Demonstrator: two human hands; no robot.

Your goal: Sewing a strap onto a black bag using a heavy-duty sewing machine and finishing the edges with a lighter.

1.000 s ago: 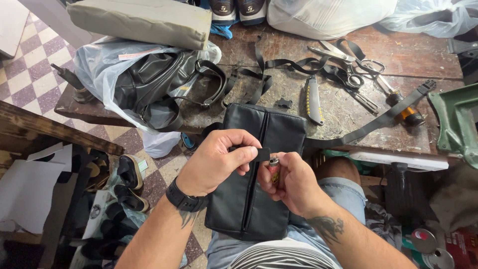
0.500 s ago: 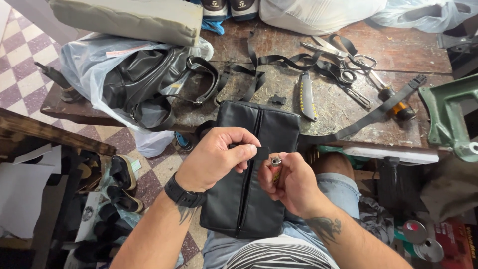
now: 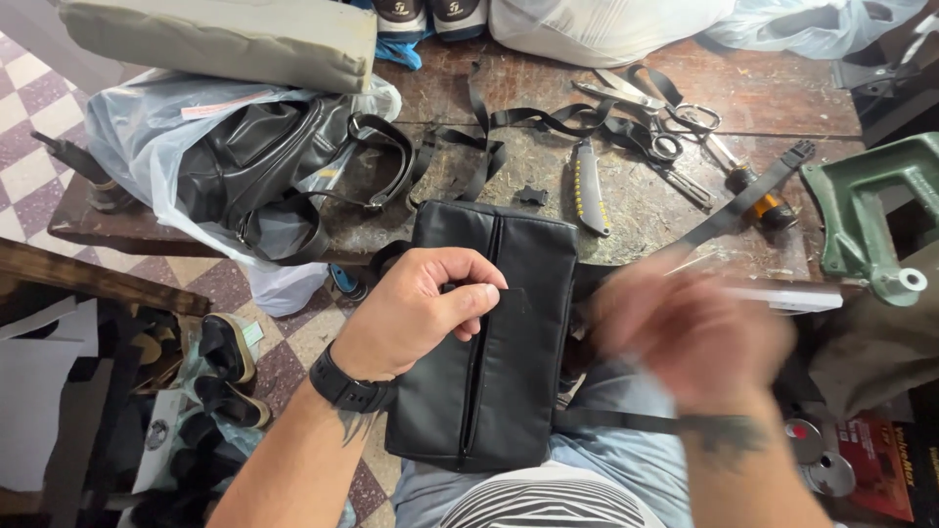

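Observation:
A black zippered bag [image 3: 509, 391] lies on my lap, its top end against the workbench edge. My left hand [image 3: 421, 313], with a black watch on the wrist, rests on the bag and pinches the fabric beside its centre zip. My right hand [image 3: 694, 332] is off the bag to the right, blurred by motion, so I cannot tell whether it holds anything.
On the worn workbench [image 3: 636, 210] lie a utility knife [image 3: 590, 188], scissors [image 3: 646, 103], a screwdriver [image 3: 748, 181], black webbing straps [image 3: 548, 119] and a black handbag [image 3: 264, 161] in a plastic sack. A green metal clamp [image 3: 866, 210] stands at right. Shoes [image 3: 225, 376] sit on the floor at left.
My right hand has left the zip, where it pinched a small metal piece, and swung away to the right. The left hand stays on the bag.

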